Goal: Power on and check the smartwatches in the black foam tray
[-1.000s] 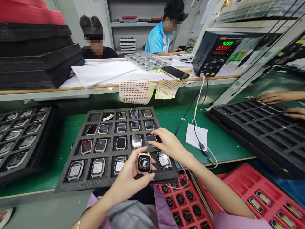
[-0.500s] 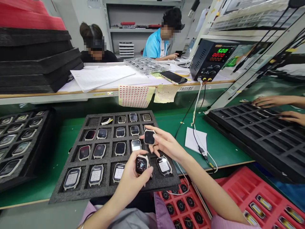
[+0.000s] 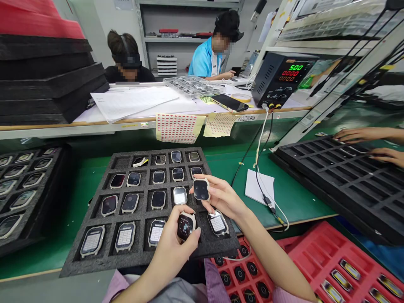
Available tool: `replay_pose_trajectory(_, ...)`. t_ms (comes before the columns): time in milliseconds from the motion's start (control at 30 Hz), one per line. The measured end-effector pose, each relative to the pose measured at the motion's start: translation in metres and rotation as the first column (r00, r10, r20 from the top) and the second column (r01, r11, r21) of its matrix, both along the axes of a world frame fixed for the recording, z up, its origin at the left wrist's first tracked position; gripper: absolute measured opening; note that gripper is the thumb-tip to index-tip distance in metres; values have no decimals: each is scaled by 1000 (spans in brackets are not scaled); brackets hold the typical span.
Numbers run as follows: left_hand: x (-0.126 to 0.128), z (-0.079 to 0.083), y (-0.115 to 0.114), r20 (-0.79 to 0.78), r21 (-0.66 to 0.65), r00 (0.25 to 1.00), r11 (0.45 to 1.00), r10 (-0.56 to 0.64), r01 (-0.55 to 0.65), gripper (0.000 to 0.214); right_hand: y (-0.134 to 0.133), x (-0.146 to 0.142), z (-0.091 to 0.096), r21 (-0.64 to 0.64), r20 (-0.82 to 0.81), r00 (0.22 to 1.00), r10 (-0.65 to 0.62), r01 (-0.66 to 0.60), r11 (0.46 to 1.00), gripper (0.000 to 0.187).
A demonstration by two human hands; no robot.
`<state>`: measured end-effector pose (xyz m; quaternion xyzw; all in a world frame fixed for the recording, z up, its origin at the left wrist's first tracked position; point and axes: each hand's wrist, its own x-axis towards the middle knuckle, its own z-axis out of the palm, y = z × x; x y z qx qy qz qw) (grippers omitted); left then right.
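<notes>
Though near the tray edge (image 3: 104,267) — hands (image 3: 173,245) (image 3: 225,198) apart, watches (image 3: 185,227) (image 3: 201,190) in both.

Above the dark grey rectangular foam tray (image 3: 126,260), the left hand (image 3: 173,249) grips a pale-framed square watch with a lit screen (image 3: 186,226); the right hand (image 3: 223,194) holds a pale-framed square watch with a dark screen (image 3: 201,190). Right of the tray, a white paper sheet (image 3: 256,185) lies on a green tabletop (image 3: 222,159).

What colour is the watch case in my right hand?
Pale, off-white to beige; the watch in your right hand shows best in the head view.
</notes>
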<state>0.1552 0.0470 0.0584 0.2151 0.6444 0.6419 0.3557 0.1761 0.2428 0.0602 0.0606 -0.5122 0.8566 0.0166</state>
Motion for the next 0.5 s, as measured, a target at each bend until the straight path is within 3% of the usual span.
replay_pose_trajectory(333, -1, 4, -3, -63, -45, 998, 999, -14, 11, 21, 0, 2, -2, 20, 0, 1000, -13, 13, 1000, 39)
replay_pose_trajectory(500, 3, 1, 0, -57, -70, 998, 997, 33, -37, 27, 2, 3, -6, -15, -14, 1000, 17, -18, 1000, 38)
